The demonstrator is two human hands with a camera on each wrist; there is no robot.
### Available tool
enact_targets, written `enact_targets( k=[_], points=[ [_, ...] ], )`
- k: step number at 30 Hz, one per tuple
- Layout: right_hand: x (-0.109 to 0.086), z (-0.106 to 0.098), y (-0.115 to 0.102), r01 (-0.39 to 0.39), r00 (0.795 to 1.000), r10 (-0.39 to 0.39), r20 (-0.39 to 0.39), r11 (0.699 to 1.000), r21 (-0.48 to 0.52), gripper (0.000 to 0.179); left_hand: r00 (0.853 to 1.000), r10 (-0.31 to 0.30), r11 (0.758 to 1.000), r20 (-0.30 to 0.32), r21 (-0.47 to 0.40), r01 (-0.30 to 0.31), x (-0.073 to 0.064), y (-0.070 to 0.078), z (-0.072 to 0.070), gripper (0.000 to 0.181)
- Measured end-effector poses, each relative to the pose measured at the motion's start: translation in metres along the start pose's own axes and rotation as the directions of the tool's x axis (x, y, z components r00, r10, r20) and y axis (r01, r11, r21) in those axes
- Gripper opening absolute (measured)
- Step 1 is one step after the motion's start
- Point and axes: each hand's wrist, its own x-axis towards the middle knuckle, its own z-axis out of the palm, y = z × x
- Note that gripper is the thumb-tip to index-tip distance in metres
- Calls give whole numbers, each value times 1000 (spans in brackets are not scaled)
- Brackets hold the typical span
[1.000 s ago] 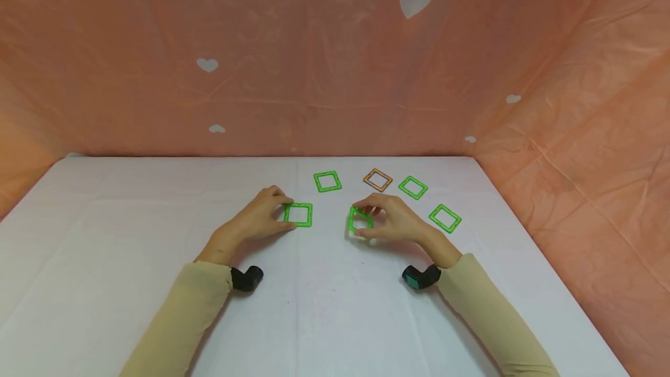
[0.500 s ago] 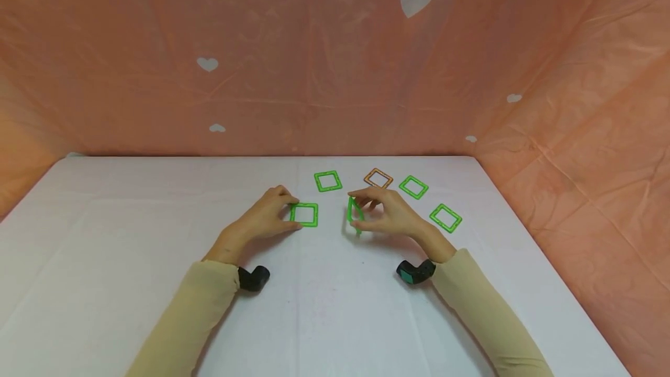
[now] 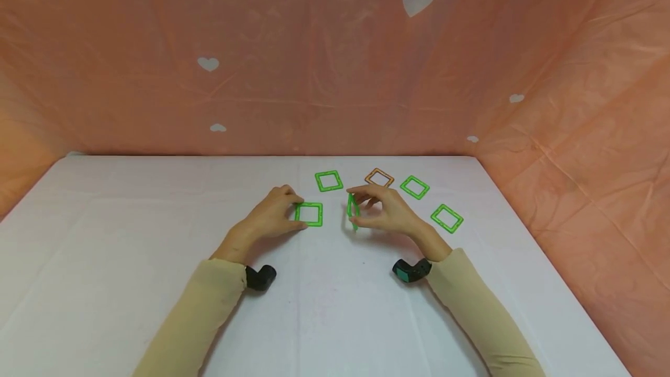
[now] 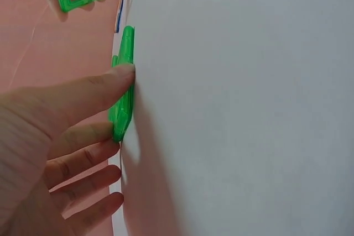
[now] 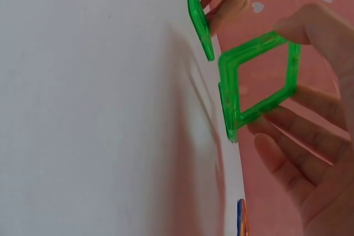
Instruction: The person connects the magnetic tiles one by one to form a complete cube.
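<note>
In the head view my left hand pinches the left side of a hollow green square magnetic tile, thumb at the near edge and fingers at the far edge. That tile lies flat, low at the white table. To its right, my right hand holds a second green magnetic tile between thumb and fingers. This one stands upright, nearly edge-on in the head view, with its shadow below. A short gap separates the two tiles. The left wrist view shows the left thumb across the first tile.
Behind the hands lies a green tile, with an orange tile partly covered by the right hand. Two more green tiles, one at the back and one further right, lie on the white table. A pink curtain stands behind.
My left hand has slid its tile rightward. My right hand has shifted slightly left and away, turning its tile from tilted and face-showing to upright and edge-on. The gap between them has narrowed.
</note>
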Motion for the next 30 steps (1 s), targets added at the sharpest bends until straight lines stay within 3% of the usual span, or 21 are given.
enact_targets(
  k=[8, 30],
  points=[
    [2, -6, -34, 8, 1000, -8, 20, 1000, 15, 48, 1000, 0, 1000, -7, -13, 0, 4, 5, 3, 52],
    [8, 0, -32, -11, 1000, 9, 20, 996, 85, 50, 1000, 0, 1000, -25, -2, 0, 11, 11, 8, 52]
  ],
)
